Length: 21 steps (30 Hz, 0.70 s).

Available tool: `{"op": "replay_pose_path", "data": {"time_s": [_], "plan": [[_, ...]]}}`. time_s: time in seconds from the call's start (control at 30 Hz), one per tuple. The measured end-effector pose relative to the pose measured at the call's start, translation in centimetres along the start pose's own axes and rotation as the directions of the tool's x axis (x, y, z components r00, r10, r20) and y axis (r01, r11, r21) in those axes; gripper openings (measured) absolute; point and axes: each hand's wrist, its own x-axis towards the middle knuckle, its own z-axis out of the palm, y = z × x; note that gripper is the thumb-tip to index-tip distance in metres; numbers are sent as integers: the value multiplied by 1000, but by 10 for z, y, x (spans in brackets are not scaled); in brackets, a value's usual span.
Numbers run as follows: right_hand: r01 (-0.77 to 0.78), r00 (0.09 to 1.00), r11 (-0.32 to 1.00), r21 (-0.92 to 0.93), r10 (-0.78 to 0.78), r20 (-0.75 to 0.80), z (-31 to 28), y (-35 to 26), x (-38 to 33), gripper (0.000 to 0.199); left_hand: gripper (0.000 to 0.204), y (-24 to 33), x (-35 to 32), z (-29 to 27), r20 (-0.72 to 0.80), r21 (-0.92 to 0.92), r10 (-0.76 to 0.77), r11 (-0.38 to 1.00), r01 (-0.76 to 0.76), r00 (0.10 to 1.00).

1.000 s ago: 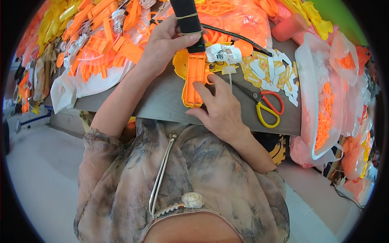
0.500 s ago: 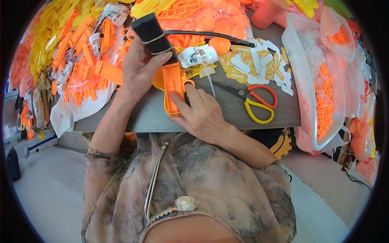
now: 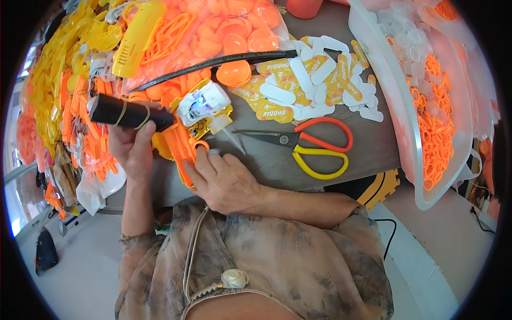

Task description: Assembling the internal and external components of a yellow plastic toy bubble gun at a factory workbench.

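My left hand [image 3: 134, 148] is wrapped round a black block with rubber bands [image 3: 109, 110]. The block's far end rests against the top of an orange toy-gun shell [image 3: 180, 143]. Fingers of my right hand [image 3: 229, 184] press on the shell's lower part, beside its trigger ring, and steady it on the table. Joined to the shell is a white plastic mechanism [image 3: 209, 101] on a yellow part, with a bluish light glowing in it. A pale thin tube [image 3: 233, 140] sticks out below the mechanism. Scissors with red and yellow handles [image 3: 320, 160] lie to the right.
Loose white and yellow stickers [image 3: 314, 80] spread over the table [image 3: 373, 141] beyond the scissors. A black strip [image 3: 213, 61] crosses in front of orange caps. Yellow and orange toy parts pile up at left. A pale bin [image 3: 410, 165] holding small orange rings stands at right.
The black block has tipped over from nearly upright to lying leftward in my left hand. A bluish light now shows in the white mechanism. The view has shifted to the right.
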Motion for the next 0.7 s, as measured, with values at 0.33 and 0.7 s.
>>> {"op": "replay_pose_path", "data": {"time_s": [0.33,0.7], "plan": [[6,1000,1000,3,-6,-20,-3,2,0,44,31,11,5,8,-96,-51,-60,997,55,994],[-102,985,991,89,87,150,-14,-4,7,53,46,65,-61,-72,362,246,-590,807,536,722]]}}
